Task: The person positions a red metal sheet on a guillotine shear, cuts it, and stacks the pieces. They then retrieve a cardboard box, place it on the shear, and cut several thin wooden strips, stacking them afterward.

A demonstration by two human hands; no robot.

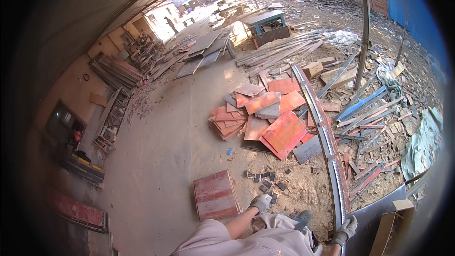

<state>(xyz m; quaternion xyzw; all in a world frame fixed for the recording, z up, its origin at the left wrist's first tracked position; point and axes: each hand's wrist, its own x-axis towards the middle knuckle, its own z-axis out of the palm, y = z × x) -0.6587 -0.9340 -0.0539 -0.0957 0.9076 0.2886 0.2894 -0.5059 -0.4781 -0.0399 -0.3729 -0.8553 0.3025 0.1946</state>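
My left hand (pixel 261 202), in a grey work glove, is beside my left knee, just right of a square stack of red-streaked boards (pixel 216 194). Its fingers are too small and bunched to tell whether they are closed. A small dark block (pixel 274 198) appears right by its fingertips; whether they touch cannot be made out. At lower right, my gloved right hand (pixel 346 230) lies with fingers stretched out at the near end of a long metal rail (pixel 325 139). A reddish-brown strip runs along the rail's right side, beside a dark panel (pixel 369 218).
Ahead lies a loose pile of orange-red boards (pixel 284 128), with small dark offcuts (pixel 265 182) on sawdust nearer me. Scrap strips and a metal post (pixel 364 33) stand right. Farther off are a blue-framed table (pixel 265 20), large leaning sheets (pixel 204 50) and a distant person (pixel 171 25).
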